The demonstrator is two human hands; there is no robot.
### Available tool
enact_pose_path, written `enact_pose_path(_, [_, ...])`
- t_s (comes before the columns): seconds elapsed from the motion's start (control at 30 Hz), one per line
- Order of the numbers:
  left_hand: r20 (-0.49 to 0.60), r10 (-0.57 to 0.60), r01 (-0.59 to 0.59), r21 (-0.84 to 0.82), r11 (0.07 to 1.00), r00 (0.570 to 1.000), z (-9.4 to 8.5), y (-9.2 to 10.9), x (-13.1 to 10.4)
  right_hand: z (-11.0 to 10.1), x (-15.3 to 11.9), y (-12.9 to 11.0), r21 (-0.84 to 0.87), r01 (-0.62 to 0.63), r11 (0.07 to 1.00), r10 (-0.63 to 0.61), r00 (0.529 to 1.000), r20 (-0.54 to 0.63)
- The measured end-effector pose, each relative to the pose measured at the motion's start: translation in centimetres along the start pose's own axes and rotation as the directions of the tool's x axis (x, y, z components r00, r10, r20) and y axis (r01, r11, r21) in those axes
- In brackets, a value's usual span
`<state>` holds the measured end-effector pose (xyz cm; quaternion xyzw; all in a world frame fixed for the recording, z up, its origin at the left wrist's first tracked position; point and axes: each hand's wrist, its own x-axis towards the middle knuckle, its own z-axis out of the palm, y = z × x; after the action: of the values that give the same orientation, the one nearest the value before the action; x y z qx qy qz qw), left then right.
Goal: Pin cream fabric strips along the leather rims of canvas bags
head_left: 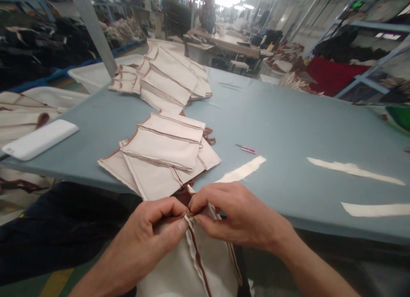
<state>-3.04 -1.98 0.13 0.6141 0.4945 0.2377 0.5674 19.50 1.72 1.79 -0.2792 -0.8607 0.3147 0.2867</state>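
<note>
A cream fabric bag (173,263) with a brown-edged seam hangs at the near table edge, in front of my body. My left hand (156,228) pinches the top end of that seam between thumb and forefinger. Close beside it, my right hand (224,211) also pinches the fabric at the same spot, fingertips nearly touching the left ones. Whatever small part lies between the fingertips is hidden. Just beyond my hands rests a loose pile of similar cream pieces (166,149) with brown trim and brown cords at one side.
Thread snips (246,149) with a pink handle lie on the blue-grey table (288,126). Cream fabric strips (355,169) are spread to the right. A larger stack of sewn pieces (169,74) stands at the back. On the left corner is a white phone-shaped object (40,139).
</note>
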Motion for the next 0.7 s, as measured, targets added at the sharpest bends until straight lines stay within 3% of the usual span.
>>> enact_pose_path(0.13, [0.0, 0.016, -0.016, 0.027, 0.999, 1.0, -0.2, 0.3, 0.3, -1.0, 0.3, -0.5, -0.163, 0.055, 0.985, -0.043, 0.996, 0.079])
enact_pose_path(0.33, [-0.012, 0.059, -0.058, 0.076, 0.995, 0.998, 0.0, 0.7, 0.5, -1.2, 0.5, -1.4, -0.488, 0.185, 0.853, -0.092, 0.974, 0.208])
enact_pose_path(0.47, [-0.029, 0.075, -0.072, 0.09, 0.993, 0.997, 0.1, 0.9, 0.7, -0.8, 0.9, -1.3, -0.556, 0.184, 0.811, -0.112, 0.981, 0.161])
enact_pose_path(0.57, [-0.012, 0.053, -0.052, 0.065, 0.997, 0.999, -0.1, 0.7, 0.7, -0.8, 1.3, -0.8, -0.433, 0.104, 0.896, -0.068, 0.993, 0.098])
enact_pose_path(0.7, [0.002, 0.036, -0.036, 0.048, 0.998, 0.999, -0.4, 0.3, 0.7, -1.2, 1.9, -0.1, -0.088, -0.058, 0.994, 0.073, 0.981, 0.181])
